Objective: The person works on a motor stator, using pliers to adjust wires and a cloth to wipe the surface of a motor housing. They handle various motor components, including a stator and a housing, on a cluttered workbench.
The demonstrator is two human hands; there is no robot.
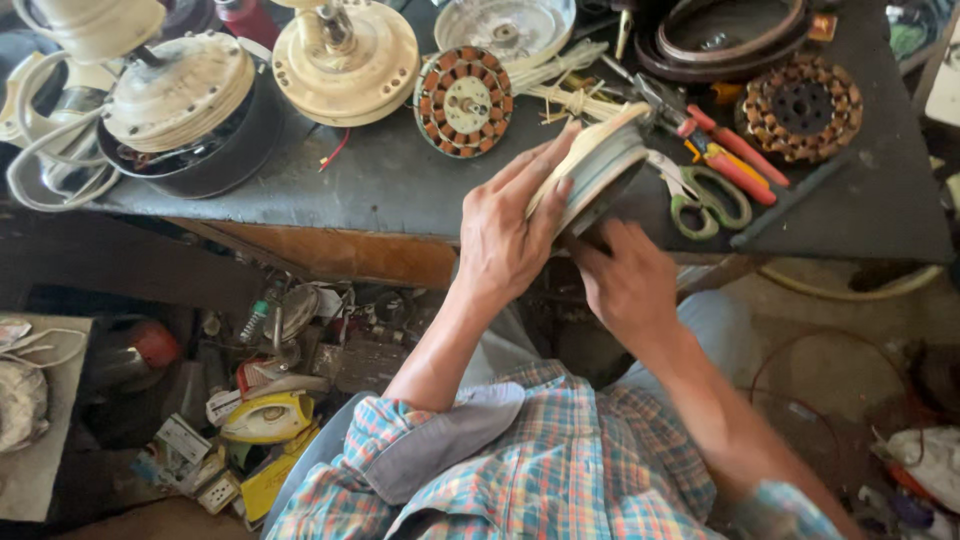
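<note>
From the head camera, the person holds a round fan motor housing (598, 170) on edge over the near rim of the dark workbench (400, 185); its flat cream face is turned left towards the left hand, its grey metal rim shows ridged bands, and its axle line runs roughly left to right, tilted a little, so the disc stands nearly upright rather than flat. The left hand (510, 235) lies spread against that cream face, fingers (545, 160) long and open across it, pressing rather than curled; the right hand (628, 280) cups the housing from below and behind, its fingers hidden under the rim, so how tightly they close I cannot tell.

Just right of the housing lie green-handled scissors (712, 200) and red-handled pliers (725, 155); farther right of it sits a stator (802, 108) ringed with coppery windings. Just left of the housing and farther back rests a second stator (463, 102), orange coils around a pale hub; left again stands a cream domed fan motor (345, 60), then another worn one (180, 92) on a black bowl, with white cable looped beside it. Well below and left of the housing, under the bench, a yellow clothes iron (266, 418) lies among clutter.
</note>
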